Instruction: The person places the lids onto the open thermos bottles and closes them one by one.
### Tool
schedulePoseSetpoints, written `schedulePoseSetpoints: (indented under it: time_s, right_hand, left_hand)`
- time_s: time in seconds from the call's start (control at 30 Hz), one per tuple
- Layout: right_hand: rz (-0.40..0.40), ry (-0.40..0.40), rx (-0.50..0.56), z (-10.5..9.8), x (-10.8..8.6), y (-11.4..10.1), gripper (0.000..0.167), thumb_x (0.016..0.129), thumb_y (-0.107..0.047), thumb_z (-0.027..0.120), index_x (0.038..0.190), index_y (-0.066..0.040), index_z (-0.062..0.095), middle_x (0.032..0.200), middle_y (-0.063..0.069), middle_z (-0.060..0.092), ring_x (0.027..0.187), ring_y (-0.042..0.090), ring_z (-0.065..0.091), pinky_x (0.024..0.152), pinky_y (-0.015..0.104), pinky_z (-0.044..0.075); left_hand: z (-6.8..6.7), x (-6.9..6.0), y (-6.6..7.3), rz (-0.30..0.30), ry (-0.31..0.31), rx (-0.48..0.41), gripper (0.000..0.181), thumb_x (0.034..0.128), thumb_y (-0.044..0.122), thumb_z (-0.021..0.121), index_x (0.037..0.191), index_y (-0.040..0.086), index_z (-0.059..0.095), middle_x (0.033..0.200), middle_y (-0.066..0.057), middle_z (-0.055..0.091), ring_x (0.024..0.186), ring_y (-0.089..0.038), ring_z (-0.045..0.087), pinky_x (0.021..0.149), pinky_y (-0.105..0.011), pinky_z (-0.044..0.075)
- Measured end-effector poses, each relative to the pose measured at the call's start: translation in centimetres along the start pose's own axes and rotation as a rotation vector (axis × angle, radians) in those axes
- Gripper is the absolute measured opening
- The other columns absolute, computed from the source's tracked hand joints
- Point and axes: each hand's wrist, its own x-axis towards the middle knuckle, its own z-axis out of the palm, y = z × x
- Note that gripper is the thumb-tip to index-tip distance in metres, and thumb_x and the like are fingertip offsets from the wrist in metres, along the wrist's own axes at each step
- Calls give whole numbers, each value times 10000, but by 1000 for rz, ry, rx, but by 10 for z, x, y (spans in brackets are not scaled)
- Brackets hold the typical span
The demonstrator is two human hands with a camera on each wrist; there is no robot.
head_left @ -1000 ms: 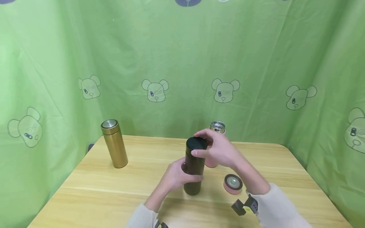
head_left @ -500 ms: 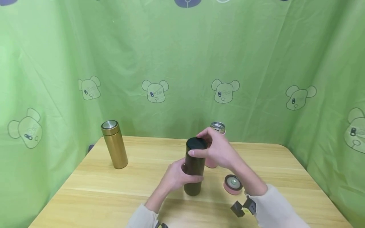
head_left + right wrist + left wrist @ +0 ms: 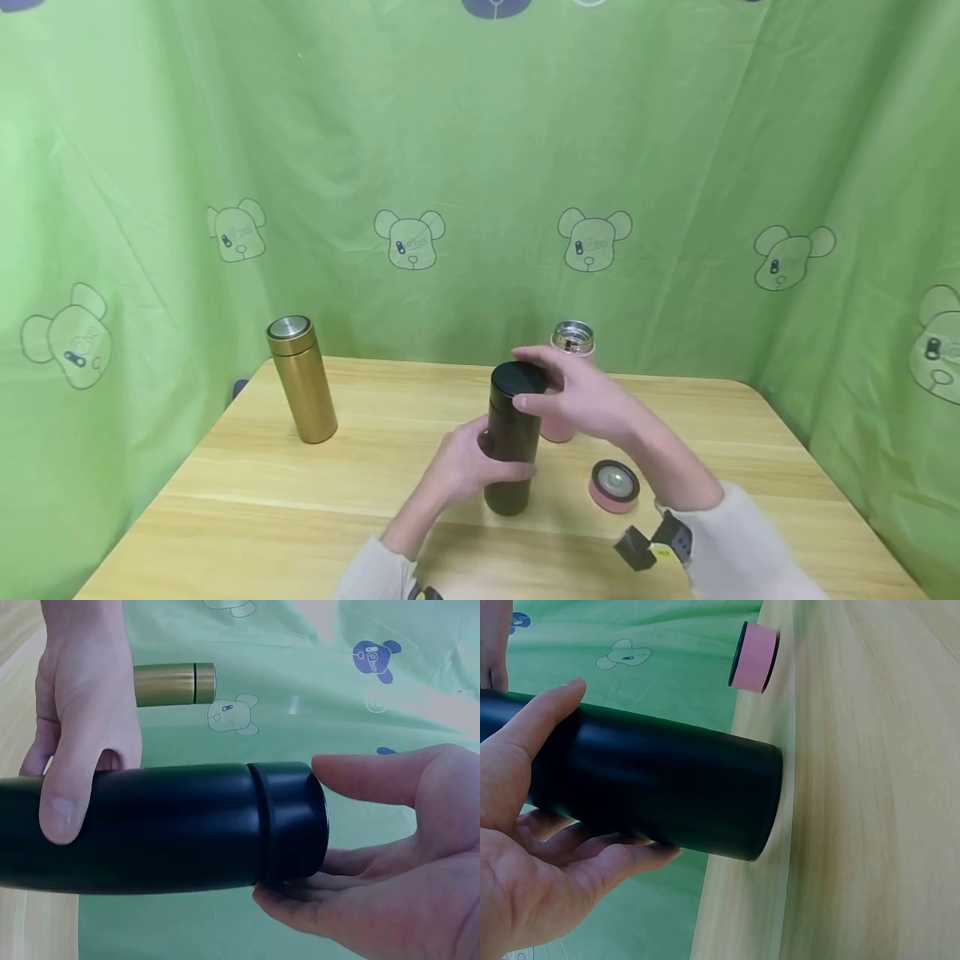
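A black thermos flask (image 3: 513,450) stands upright on the wooden table in the head view. My left hand (image 3: 459,462) holds its body from the left, thumb across the front; the left wrist view shows the fingers on the other side of the flask (image 3: 660,780). At the top, my right hand (image 3: 581,396) has its thumb and fingers around the black lid (image 3: 294,817), which sits on the flask with a groove beneath it. Behind the right hand stands a pink thermos (image 3: 558,427) with an uncovered metal mouth, partly hidden by that hand.
A pink lid (image 3: 613,486) lies underside up on the table (image 3: 300,517), right of the black flask. Far left stands a gold thermos (image 3: 306,392) with its lid on. Green curtain (image 3: 480,150) hangs behind and at both sides.
The right thumb first slid slightly left along the lid, then back to the right, the wrist and forearm shifting with it. The left hand and black flask stay in place.
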Motion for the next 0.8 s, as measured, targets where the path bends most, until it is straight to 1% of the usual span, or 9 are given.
schedulePoseSetpoints:
  time_s: [0.1,0.23,0.3,0.5,0.63,0.8]
  right_hand:
    - [-4,5,-18,0,0,1,632,933,-242,720,1491,-89,467,1452,156,557,1336,333,545,1136,568,398]
    - [3,32,-56,1,2,3,603,921,-245,735,1465,-117,509,1421,122,587,1295,307,580,1117,548,421]
    - [1,42,-72,1,3,3,592,917,-249,739,1452,-115,523,1397,121,604,1274,306,597,1101,545,437]
    - [24,92,-61,3,4,5,567,880,-254,781,1383,-103,568,1295,101,655,1170,276,655,1038,502,497]
    - [31,146,-70,6,5,5,580,839,-307,821,1325,-92,589,1222,90,675,1080,242,665,980,464,525]
    - [27,202,-87,9,5,4,623,803,-391,847,1260,-59,584,1133,98,683,1017,227,646,929,434,522]
  left_hand:
    - [0,0,0,0,0,1,557,685,542,878,1138,284,682,996,105,738,917,-91,680,858,-378,552]
    - [-1,-1,-1,-7,-2,-5,552,684,541,880,1133,287,684,993,107,739,915,-92,682,856,-378,553]
    - [-1,-1,-1,-10,-3,-8,549,685,543,879,1131,290,683,990,110,738,913,-92,683,856,-377,552]
    - [-1,-1,0,-16,-4,-8,550,678,559,876,1125,306,681,978,131,736,906,-77,683,850,-370,554]
    - [-1,0,-1,1,3,-2,548,676,565,877,1115,294,691,968,123,740,893,-79,683,837,-362,556]
    - [-1,1,-2,14,13,8,541,673,568,879,1100,292,695,956,122,740,877,-76,684,828,-348,557]
